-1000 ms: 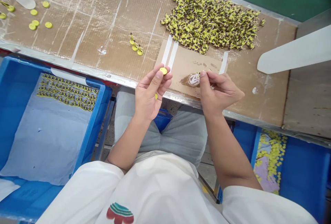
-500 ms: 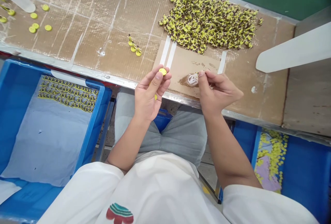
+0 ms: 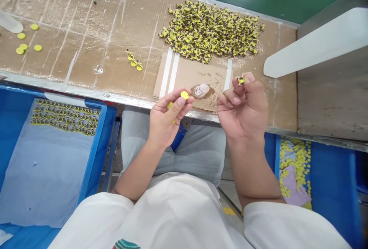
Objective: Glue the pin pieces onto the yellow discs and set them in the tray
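Note:
My left hand (image 3: pixel 166 116) pinches a small yellow disc (image 3: pixel 184 95) between thumb and fingertips, with more yellow discs tucked in the palm. My right hand (image 3: pixel 244 105) is raised, fingers curled, pinching a tiny yellow-and-black figure (image 3: pixel 240 80) at its fingertips. Between the hands, on a cardboard piece (image 3: pixel 198 74), lies a small glue puddle (image 3: pixel 201 90). A big heap of yellow-and-black figures (image 3: pixel 209 30) lies beyond it on the bench.
Three finished figures (image 3: pixel 133 60) stand left of the cardboard piece. Loose yellow discs (image 3: pixel 25 43) lie at far left. A blue bin (image 3: pixel 97 145) at my left knee holds rows of figures on paper; another blue bin (image 3: pixel 330 187) at right holds yellow discs. A white bar (image 3: pixel 313 45) juts in at right.
My right hand lifted away from the glue puddle and turned the figure upward. The view shifted, so the bench moved left and down in frame.

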Demonstrator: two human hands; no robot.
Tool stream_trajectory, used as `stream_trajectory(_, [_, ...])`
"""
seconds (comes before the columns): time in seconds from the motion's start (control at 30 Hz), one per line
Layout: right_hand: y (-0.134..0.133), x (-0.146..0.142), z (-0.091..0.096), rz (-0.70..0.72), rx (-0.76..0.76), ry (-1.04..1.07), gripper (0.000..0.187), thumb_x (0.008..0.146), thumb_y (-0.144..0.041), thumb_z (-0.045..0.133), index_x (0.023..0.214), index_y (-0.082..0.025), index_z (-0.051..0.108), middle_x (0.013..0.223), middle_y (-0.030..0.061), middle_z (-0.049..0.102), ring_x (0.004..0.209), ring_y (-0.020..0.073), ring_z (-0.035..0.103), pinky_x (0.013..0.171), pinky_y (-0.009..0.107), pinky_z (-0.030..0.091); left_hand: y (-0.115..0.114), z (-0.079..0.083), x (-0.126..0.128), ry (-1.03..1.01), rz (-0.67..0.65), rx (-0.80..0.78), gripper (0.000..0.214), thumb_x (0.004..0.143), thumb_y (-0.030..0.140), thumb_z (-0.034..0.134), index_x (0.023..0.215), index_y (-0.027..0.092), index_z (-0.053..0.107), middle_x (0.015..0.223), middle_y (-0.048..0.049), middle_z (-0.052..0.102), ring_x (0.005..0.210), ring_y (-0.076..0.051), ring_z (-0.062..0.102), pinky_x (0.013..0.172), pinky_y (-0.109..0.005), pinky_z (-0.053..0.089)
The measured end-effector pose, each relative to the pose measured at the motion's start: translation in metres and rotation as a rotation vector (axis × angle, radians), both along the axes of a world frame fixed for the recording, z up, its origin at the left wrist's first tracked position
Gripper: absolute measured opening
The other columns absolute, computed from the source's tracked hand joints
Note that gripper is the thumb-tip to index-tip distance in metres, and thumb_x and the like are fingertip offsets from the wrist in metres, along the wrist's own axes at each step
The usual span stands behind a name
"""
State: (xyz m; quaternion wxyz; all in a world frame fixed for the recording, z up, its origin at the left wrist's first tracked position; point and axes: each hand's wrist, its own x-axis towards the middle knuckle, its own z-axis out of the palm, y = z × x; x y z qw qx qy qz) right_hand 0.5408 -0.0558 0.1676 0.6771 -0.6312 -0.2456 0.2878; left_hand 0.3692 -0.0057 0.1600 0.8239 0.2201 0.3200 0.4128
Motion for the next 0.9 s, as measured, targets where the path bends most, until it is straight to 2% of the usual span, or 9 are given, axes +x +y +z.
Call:
stream_trajectory(0.1, [-0.004,-0.003,0.007,0.036,-0.004,-0.005,0.023,0.089,-0.052,0.063,0.082,-0.031,0.07,0.096,-0.0016,0.077,0.056,0.0109,0.056,0.051,0.03,0.047,-0.004,0.0,0.002,-0.01,-0.019,0.015,0.024,0.078,0.027,0.083,0.101,0.024,0.079,0.107,-0.0018,0.079,0.094,-0.012,0.076,0.091,-0.017,0.057])
stream_trajectory(0.2, [-0.006,-0.011,0.013,0.019,0.031,0.04,0.019,0.086,-0.048,0.068,0.08,-0.031,0.071,0.089,-0.0036,0.076,0.052,0.0088,0.054,0.049,0.027,0.048,-0.007,0.001,0.003,-0.032,-0.038,0.03,0.023,0.078,0.027,0.082,0.1,0.025,0.079,0.106,-0.0008,0.079,0.092,-0.011,0.076,0.088,-0.017,0.057])
stream_trajectory(0.3, [-0.006,-0.029,0.018,-0.141,0.17,0.036,0.011,0.078,-0.036,0.08,0.082,-0.028,0.075,0.078,-0.0058,0.075,0.055,0.0075,0.061,0.051,0.023,0.052,-0.011,0.003,0.005,-0.053,-0.071,0.03,0.023,0.079,0.03,0.081,0.102,0.025,0.078,0.106,-0.0006,0.079,0.094,-0.013,0.076,0.085,-0.017,0.058])
stream_trajectory(0.4, [-0.006,-0.049,0.02,-0.25,0.309,-0.106,0.013,0.073,-0.024,0.085,0.084,-0.024,0.078,0.076,-0.0062,0.076,0.066,0.01,0.071,0.062,0.023,0.06,-0.014,0.004,0.006,-0.079,-0.098,0.025,0.025,0.08,0.033,0.081,0.103,0.026,0.079,0.106,-0.0007,0.079,0.097,-0.015,0.077,0.085,-0.019,0.059])
stream_trajectory(0.6, [-0.006,-0.068,0.018,-0.217,0.324,-0.327,0.018,0.074,-0.012,0.084,0.088,-0.021,0.079,0.085,-0.0024,0.079,0.076,0.0144,0.076,0.074,0.027,0.065,-0.018,0.003,0.006,-0.072,-0.147,0.038,0.025,0.082,0.036,0.079,0.105,0.029,0.078,0.108,0.0006,0.079,0.105,-0.02,0.075,0.091,-0.025,0.059])
stream_trajectory(0.9, [-0.003,-0.074,0.017,-0.203,0.342,-0.324,0.017,0.074,-0.009,0.083,0.087,-0.018,0.079,0.084,0.0001,0.079,0.075,0.0141,0.077,0.069,0.022,0.065,-0.019,0.005,0.007,-0.122,-0.125,0.015,0.025,0.08,0.035,0.08,0.104,0.027,0.079,0.108,-0.0001,0.079,0.101,-0.019,0.076,0.09,-0.023,0.059])
